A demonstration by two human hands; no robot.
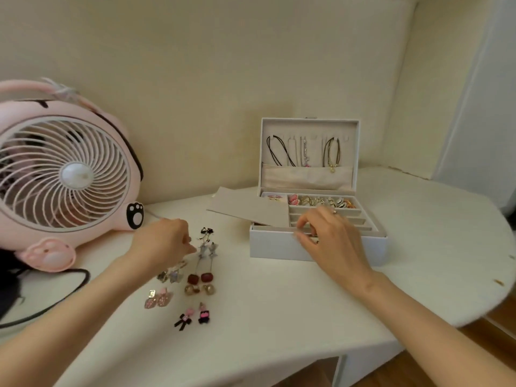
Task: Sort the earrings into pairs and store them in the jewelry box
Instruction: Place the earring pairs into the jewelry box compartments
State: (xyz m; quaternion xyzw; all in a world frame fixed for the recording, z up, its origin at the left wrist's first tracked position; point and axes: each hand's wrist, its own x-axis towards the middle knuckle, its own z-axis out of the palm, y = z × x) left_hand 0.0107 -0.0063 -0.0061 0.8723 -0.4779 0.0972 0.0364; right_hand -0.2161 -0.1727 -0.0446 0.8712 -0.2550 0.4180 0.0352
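A white jewelry box [275,245] stands open on the desk, necklaces hanging in its raised lid [308,152] and rings in its back row. Paired earrings lie left of it: black bow ones [207,232], long silver star drops [208,250], red square ones [200,277], gold round ones [199,289], pink glitter ones [158,298], black-and-pink ones [193,318] and small silver stars [169,275]. My left hand [163,243] reaches to the star drops with fingers pinched; what it holds is unclear. My right hand [328,241] is over the box's front slots, fingers curled, pinching something small.
A pink desk fan [65,174] stands at the left with a black cable [55,300] trailing over the desk. A grey padded insert [248,206] lies tilted against the box's left side. The white desk's curved edge [418,322] runs along the right and front.
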